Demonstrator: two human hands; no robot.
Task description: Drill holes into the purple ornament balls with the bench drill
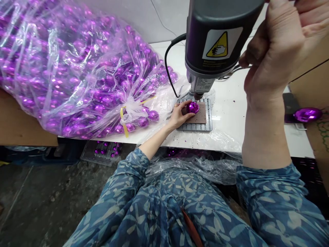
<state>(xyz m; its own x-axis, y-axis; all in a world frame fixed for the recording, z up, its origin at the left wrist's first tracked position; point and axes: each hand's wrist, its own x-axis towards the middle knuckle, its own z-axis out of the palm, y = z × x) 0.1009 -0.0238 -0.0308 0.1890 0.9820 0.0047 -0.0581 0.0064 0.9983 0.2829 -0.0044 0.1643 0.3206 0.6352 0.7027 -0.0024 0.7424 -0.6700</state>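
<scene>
A dark, stained floor (38, 202) shows below a white table (227, 113) and a pale wall (169, 17). A big clear bag of purple balls (77, 68) bulges over the left side. Near it stands a black drill (223, 17), its metal base (209, 116) bearing a brown board (202, 117). The right hand (282, 41) is raised beside the drill, fingers curled; what they hold cannot be told. The left hand's (179, 115) fingers grip a shiny purple ball (192, 107) on the board, under the drill. Dark crumbs (177, 140) dot the tabletop.
</scene>
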